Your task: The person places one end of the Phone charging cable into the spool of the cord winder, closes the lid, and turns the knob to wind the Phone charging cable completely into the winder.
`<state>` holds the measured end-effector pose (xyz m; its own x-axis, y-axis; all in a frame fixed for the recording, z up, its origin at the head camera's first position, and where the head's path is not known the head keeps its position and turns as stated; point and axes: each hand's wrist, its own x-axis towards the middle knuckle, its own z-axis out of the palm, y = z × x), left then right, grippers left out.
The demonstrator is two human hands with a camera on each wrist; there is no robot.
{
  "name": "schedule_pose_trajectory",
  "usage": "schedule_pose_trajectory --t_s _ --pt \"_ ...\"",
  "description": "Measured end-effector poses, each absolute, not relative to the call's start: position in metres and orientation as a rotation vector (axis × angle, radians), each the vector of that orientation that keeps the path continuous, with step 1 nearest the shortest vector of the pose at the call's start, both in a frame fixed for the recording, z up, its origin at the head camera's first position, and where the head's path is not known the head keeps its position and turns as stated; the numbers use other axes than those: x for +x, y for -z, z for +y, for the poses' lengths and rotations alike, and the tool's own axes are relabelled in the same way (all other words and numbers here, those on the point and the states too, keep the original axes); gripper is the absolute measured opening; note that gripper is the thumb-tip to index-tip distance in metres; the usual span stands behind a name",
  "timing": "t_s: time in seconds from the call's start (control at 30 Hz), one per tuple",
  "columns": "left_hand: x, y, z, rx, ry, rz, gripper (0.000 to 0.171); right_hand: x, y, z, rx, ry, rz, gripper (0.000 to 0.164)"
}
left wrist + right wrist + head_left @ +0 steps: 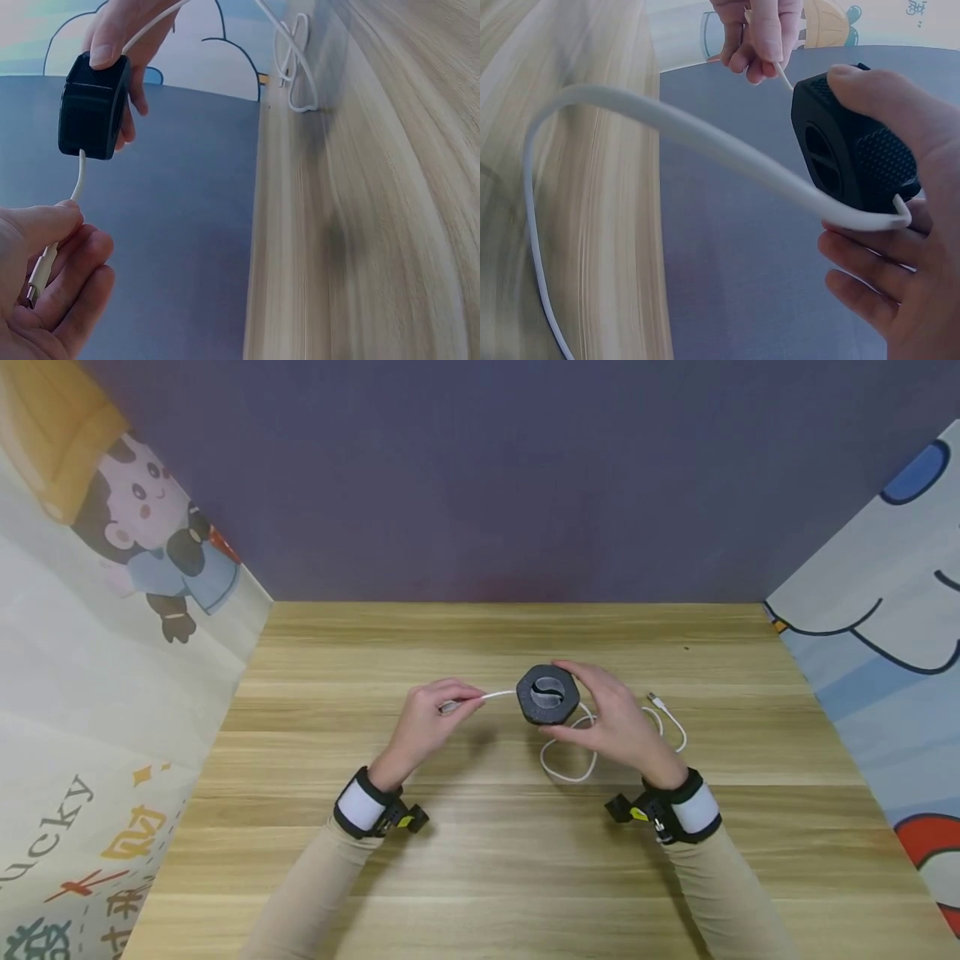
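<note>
A black hexagonal cable winder (548, 695) with an S-shaped slot on its face is held above the table by my right hand (618, 722). The thumb and fingers grip its opposite edges. My left hand (429, 714) pinches a white charging cable (79, 178) between thumb and fingers, just behind its plug (43, 270). That short stretch of cable runs from the left hand into the winder's side. From the opposite side, near my right palm, more cable (705, 142) comes out and loops down to the table.
On the wooden table (480, 877), right of the winder, lies the cable's other end with a USB plug (657, 702). A dark blue-grey panel (480, 485) stands behind the table. Printed cartoon sheets (900, 635) line both sides.
</note>
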<state>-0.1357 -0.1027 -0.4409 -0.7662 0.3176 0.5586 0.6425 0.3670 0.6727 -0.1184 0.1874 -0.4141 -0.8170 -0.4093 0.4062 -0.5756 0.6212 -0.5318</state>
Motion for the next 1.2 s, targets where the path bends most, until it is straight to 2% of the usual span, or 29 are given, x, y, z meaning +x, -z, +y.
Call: schedule_pose_trajectory --t_s 0.57,1.2 --pt "-0.136 0.448 -0.111 -0.844 1.345 -2.302 0.007 -0.119 0.414 0.188 0.814 -0.969 -2.579 0.094" --pt "-0.133 0.450 -0.120 -0.712 1.329 -2.444 0.007 -0.117 0.411 0.192 0.775 -0.945 -2.585 0.093"
